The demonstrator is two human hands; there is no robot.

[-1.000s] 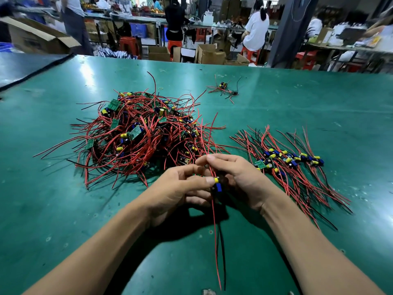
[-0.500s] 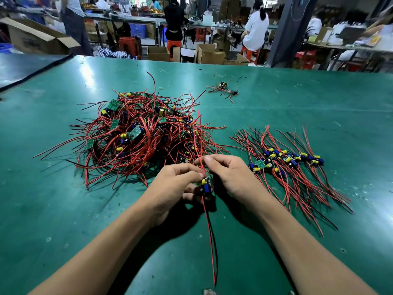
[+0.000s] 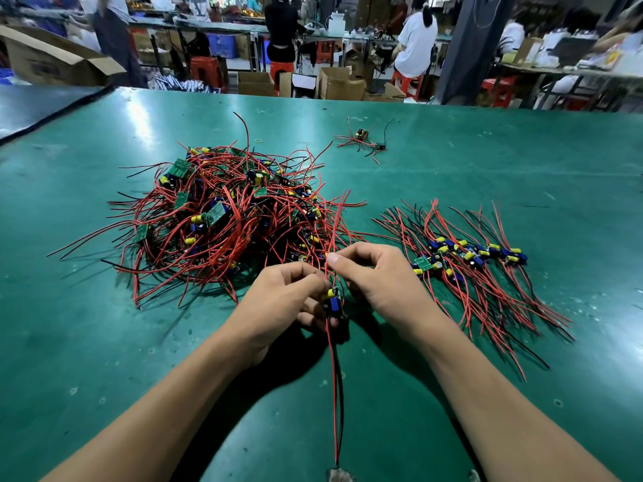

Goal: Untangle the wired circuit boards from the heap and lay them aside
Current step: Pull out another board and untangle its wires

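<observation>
while the left hand (image 3: 278,300) still pinches the board (image 3: 333,302) just near of the heap (image 3: 222,217), the right hand (image 3: 375,276) has slid up to pinch its far red leads (image 3: 334,231); likely the last snag before it joins the sorted row (image 3: 469,259) on the right

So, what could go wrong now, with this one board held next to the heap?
1. The red wires pinched by the right hand run up over the heap; a pull may drag neighbouring boards along.
2. Tugging while the left hand grips the board could strain its wire joints.
</observation>
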